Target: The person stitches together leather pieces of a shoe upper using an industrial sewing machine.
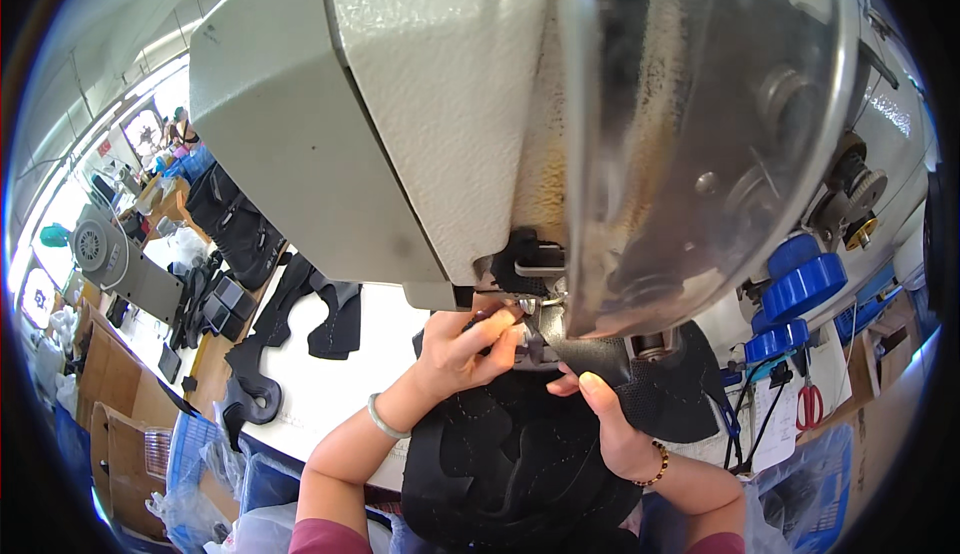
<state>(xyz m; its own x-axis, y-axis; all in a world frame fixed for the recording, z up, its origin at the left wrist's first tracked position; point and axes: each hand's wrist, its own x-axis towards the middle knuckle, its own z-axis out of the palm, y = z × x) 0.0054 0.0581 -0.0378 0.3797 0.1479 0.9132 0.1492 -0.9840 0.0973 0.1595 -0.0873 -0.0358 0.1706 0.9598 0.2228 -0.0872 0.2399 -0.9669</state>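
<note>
A big grey sewing machine point(440, 84) fills the upper middle and hangs over my hands. Just below its presser area, my left hand point(465, 349) is closed in a pinch; something small and dark shows at the fingertips, too hidden to name. To its right, my right hand point(618, 432) grips the edge of a black textured material piece point(660, 394), thumb on top, fingertips partly underneath. That piece runs under the machine's right side. More black cut material point(500, 464), with light stitch or mark lines, drapes toward my lap below both hands. The needle tip is hidden.
Black cut pieces point(335, 319) lie on the white tabletop point(385, 334) at left, before another grey machine part point(125, 264). Blue spools point(800, 289) and red-handled scissors point(809, 404) are at right. Blue baskets with plastic bags point(190, 454) stand low on both sides.
</note>
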